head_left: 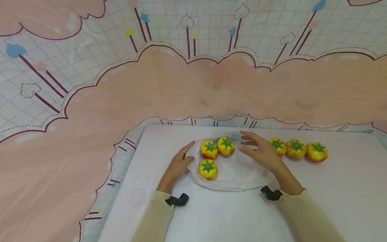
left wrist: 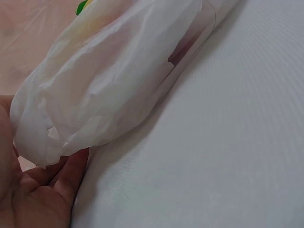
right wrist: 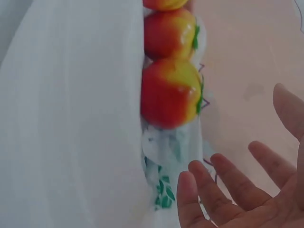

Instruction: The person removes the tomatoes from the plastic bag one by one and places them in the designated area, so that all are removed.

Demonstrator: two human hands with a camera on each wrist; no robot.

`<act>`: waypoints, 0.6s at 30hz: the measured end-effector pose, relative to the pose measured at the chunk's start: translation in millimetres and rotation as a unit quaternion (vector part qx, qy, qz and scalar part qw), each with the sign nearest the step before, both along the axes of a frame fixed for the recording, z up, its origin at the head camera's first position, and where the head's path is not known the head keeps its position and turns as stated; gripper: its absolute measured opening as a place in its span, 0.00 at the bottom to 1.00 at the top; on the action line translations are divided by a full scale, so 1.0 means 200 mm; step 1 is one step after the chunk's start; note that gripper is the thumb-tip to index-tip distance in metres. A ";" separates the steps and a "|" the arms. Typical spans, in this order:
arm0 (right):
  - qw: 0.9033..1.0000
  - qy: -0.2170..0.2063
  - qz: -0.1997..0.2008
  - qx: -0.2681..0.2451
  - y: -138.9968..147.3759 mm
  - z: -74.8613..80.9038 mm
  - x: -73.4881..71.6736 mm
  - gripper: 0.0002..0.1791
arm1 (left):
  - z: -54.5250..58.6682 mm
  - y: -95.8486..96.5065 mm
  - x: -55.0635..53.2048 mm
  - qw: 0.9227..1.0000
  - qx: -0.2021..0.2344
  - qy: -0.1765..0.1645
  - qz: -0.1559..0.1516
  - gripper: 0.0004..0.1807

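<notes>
A white plastic bag (head_left: pixel 242 173) lies spread on the table, and green leaf print shows on it in the right wrist view. Three shiny yellow-and-red tomato-like fruits (head_left: pixel 208 169) with green star-shaped tops sit at its left part. At the bag's left edge my left hand (head_left: pixel 179 163) touches the plastic, thumb and fingers apart; in the left wrist view the white film (left wrist: pixel 99 90) covers part of its fingers. My right hand (head_left: pixel 260 150) hovers over the bag's right side, fingers spread and holding nothing. Two of the fruits (right wrist: pixel 171 92) show large in the right wrist view.
Three more such fruits (head_left: pixel 296 149) stand in a row right of the bag, the nearest partly behind my right hand. The white table (head_left: pixel 217 218) meets a pink and white patterned cloth (head_left: pixel 211 90) at its back and left edges.
</notes>
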State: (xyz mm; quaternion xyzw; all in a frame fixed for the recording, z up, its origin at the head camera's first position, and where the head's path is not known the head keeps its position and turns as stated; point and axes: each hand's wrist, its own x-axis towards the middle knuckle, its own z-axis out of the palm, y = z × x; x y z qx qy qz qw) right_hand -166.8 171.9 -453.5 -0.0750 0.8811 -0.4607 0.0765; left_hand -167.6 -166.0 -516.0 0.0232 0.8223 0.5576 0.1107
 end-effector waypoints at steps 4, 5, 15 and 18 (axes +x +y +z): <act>1.000 -0.005 0.001 -0.001 -0.07 -0.04 -0.01 0.39 | 0.00 0.00 0.00 1.000 -0.004 0.000 0.002 0.33; 1.000 -0.005 0.001 0.000 -0.09 -0.05 -0.01 0.39 | 0.00 0.00 0.00 1.000 -0.004 0.000 0.002 0.33; 0.998 -0.044 -0.015 -0.034 -0.18 -0.13 -0.03 0.41 | -0.01 -0.01 0.00 1.000 0.001 -0.002 -0.001 0.33; 0.998 -0.052 -0.024 -0.033 -0.19 -0.14 -0.04 0.41 | 0.00 -0.01 0.00 1.000 0.003 -0.002 -0.001 0.33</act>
